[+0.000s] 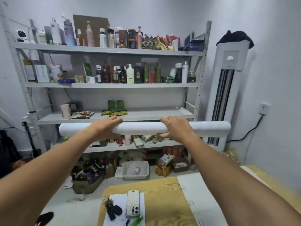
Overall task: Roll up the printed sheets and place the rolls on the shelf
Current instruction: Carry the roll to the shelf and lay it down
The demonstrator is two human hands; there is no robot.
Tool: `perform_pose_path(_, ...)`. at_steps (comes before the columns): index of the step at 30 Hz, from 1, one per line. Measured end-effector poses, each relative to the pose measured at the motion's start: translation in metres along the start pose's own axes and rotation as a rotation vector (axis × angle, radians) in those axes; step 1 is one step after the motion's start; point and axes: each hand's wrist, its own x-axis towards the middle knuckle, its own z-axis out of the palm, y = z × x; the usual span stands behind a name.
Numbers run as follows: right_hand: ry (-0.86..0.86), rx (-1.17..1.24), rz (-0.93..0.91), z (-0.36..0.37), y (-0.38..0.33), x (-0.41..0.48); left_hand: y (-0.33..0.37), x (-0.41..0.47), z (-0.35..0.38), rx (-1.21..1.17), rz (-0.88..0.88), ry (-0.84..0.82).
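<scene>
Roll (pixel 143 128): one long white tube of rolled sheet, glossy, held level in the air in front of the metal shelf unit (pixel 114 85), at the height of the third board from the top and not resting on any board. Left hand (pixel 105 128): wrapped over the roll left of its middle, fingers curled across the top, thumb beneath, closed on it. Right hand (pixel 175 128): wrapped over the roll right of its middle in the same way, closed on it; the two hands are apart, with a bare stretch of roll between them. Both ends of the roll stick out past the hands, and the right end crosses in front of the white tower air conditioner (pixel 226 88) standing beside the shelf unit. Shelf unit, upper two boards: crowded with bottles and jars. Third board: a few green packets (pixel 115 108) and a pink cup (pixel 65 110) at left, the right half bare. Table (pixel 162 201): yellow wood-grain top, near edge of view. On it: a flat white sheet (pixel 200 201) with small printed marks, lying unrolled at right; a phone (pixel 132 203) face down on white paper; a bunch of keys (pixel 112 209) just left of the phone.
</scene>
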Motion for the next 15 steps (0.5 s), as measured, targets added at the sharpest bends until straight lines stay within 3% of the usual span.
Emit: perform_pose_path(15,-0.053,-0.031,0.066,-0.022,-0.096,0.02,-0.081,-0.043,0.007,-0.021,0.092,0.041)
